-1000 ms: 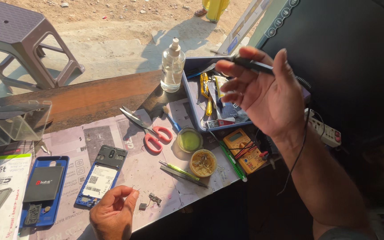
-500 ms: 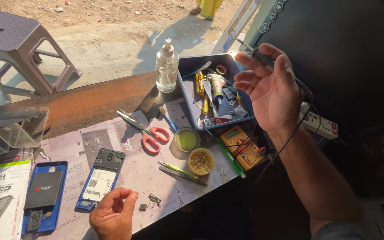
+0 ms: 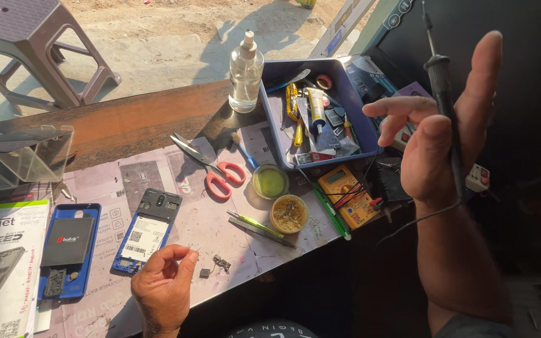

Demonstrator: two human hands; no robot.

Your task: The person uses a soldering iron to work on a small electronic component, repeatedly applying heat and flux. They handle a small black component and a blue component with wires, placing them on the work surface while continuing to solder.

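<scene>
Right hand [image 3: 439, 138] raised beside tray [image 3: 273, 116], fingers spread, iron [image 3: 444, 94] lodged between thumb and palm: loose hold, hot tip could slip onto wrist or cord. Left hand [image 3: 161, 285] pinches fine wire over mat [image 3: 214, 219]; loose chip [image 3: 205, 273] nearby easily knocked off.

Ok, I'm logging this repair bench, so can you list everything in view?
clear plastic spray bottle: 1, clear, by tray
blue plastic tool tray: 1, blue, bench back
red-handled scissors: 1, red, bench centre
round tins: 2, yellowish, below tray
yellow multimeter: 1, yellow, right of tins
opened phone: 1, dark, bench left
blue phone case: 1, blue, far left
grey plastic stool: 1, grey, outside
black soldering iron: 1, black, in right hand
left hand: pinching a tiny part
right hand: raised
</scene>
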